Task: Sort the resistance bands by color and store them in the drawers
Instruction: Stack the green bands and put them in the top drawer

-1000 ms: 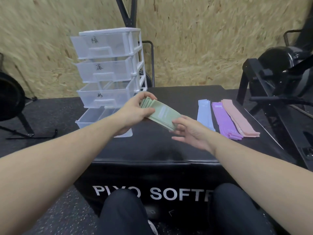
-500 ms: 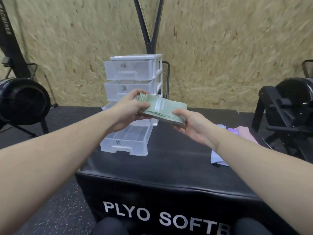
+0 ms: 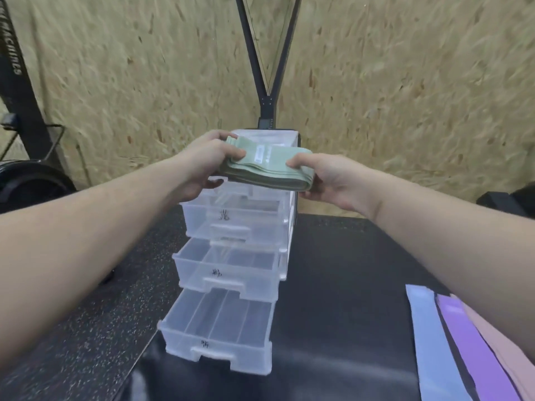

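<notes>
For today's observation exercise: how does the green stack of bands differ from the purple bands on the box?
The green bands are folded into a thick bundle; the purple bands lie flat at full length. The green bands are held up over the drawer unit by the left hand and right hand; the purple bands rest untouched. Both are stacks sorted by colour.

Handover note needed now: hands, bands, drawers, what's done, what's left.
Left hand and right hand: each grips one end of the folded green bands, held above the clear drawer unit.
Drawers: three lower ones pulled open and look empty; the top one is hidden behind the stack.
On the black plyo box: blue band, purple band, pink band, side by side.
Done: colours sorted.
Left: store green, then the other three.
</notes>
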